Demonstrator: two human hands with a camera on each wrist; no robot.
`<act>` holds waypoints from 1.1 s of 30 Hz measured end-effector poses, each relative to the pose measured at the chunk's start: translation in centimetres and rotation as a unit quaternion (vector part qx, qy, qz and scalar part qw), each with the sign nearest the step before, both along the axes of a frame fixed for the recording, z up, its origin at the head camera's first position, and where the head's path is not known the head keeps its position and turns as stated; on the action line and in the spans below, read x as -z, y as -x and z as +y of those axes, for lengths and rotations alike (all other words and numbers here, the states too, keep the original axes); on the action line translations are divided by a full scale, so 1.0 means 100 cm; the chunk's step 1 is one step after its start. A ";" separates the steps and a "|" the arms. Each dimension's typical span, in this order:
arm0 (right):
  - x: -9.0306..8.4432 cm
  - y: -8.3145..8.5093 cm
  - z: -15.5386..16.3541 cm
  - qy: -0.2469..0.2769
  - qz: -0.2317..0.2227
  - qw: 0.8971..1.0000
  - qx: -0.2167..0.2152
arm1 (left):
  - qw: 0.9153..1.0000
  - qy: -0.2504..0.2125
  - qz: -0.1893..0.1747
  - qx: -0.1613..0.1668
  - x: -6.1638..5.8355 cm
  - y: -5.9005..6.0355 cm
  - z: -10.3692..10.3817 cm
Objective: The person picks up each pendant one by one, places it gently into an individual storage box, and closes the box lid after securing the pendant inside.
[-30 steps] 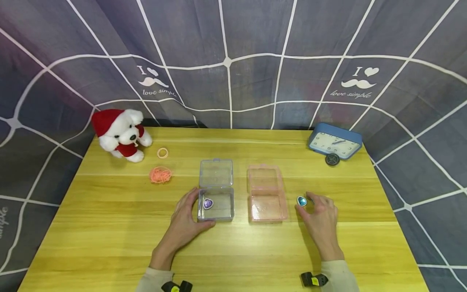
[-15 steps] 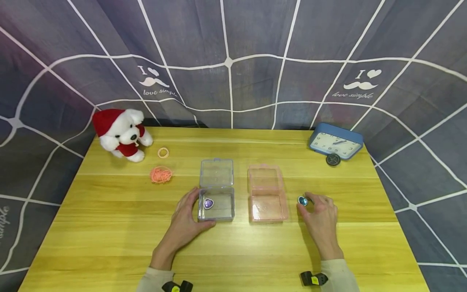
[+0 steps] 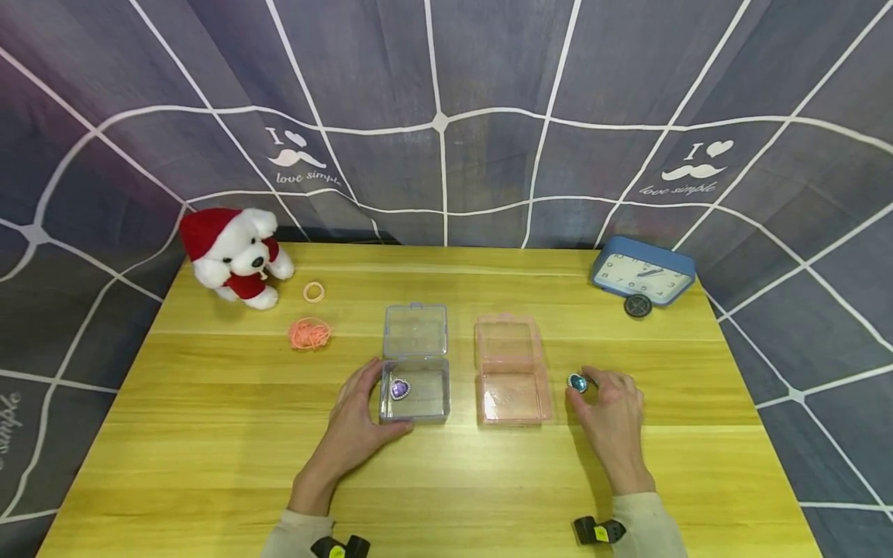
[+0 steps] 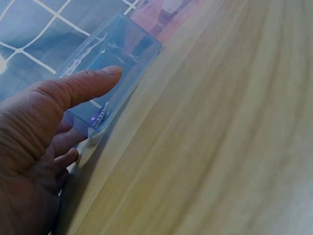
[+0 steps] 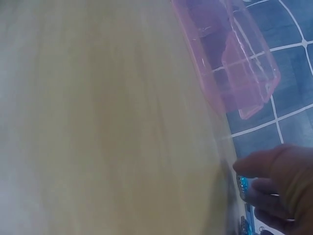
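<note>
My left hand grips the near left corner of a clear bluish plastic box, thumb along its front wall and fingers at its left side. The lid lies back, open. Inside, toward the left, rests a purple heart-shaped gem with a beaded silvery rim, which also shows through the wall of the box in the left wrist view. My right hand pinches a blue gem with a similar rim between thumb and forefinger, right of a pink box. In the right wrist view, fingers partly cover the blue gem.
An open pink plastic box stands between my hands. Toward the back left are a plush dog, a pale ring and a coral string bundle. A blue clock and a black disc stand back right.
The head view has shifted very slightly. Both hands keep their holds, and the blue gem has turned a little between my right fingertips.
</note>
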State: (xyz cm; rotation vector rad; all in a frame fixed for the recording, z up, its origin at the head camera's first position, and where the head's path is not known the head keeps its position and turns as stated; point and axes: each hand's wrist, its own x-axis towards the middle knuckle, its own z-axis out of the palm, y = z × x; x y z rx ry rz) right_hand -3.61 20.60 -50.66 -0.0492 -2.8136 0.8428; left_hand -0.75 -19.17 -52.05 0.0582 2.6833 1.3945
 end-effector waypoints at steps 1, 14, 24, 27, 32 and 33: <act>-0.001 0.000 -0.001 0.000 0.000 1.000 -0.001 | 1.000 0.000 0.000 0.000 -0.001 0.000 0.000; -0.012 0.006 -0.010 -0.007 0.060 0.998 -0.009 | 1.000 0.002 -0.007 -0.005 -0.004 0.000 0.001; -0.029 0.012 -0.020 0.010 0.088 0.996 -0.018 | 1.000 -0.001 -0.004 -0.004 -0.006 0.001 0.001; -0.035 0.013 -0.025 0.016 0.087 0.996 -0.019 | 1.000 -0.001 -0.004 -0.004 -0.005 0.001 0.001; -0.040 0.015 -0.033 0.023 0.088 0.995 -0.028 | 1.000 0.000 -0.007 -0.006 -0.003 0.000 0.001; -0.040 0.016 -0.035 0.022 0.092 0.995 -0.031 | 1.000 0.000 -0.008 -0.006 -0.003 -0.001 0.001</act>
